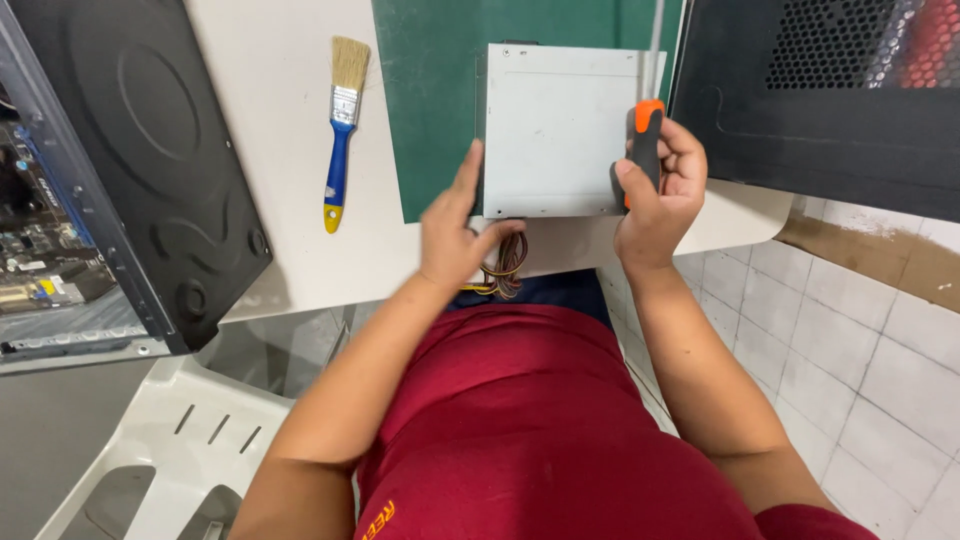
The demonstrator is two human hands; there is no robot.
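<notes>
A grey metal box with a bundle of coloured wires (508, 268) at its near side, a computer power supply (555, 130), lies on a green cutting mat (430, 100) on the white table. My left hand (455, 235) presses against the box's near left corner, fingers spread along its edge. My right hand (660, 190) grips a screwdriver with a black and orange handle (646, 135), held upright at the box's right edge. Its metal shaft runs up and away over the mat.
A blue-handled paintbrush (340, 130) lies on the white table (280, 240) left of the mat. An open computer case (110, 180) stands at the far left, another black case (830, 100) at the right. A white plastic chair (170, 440) and a tiled floor (860, 340) lie below.
</notes>
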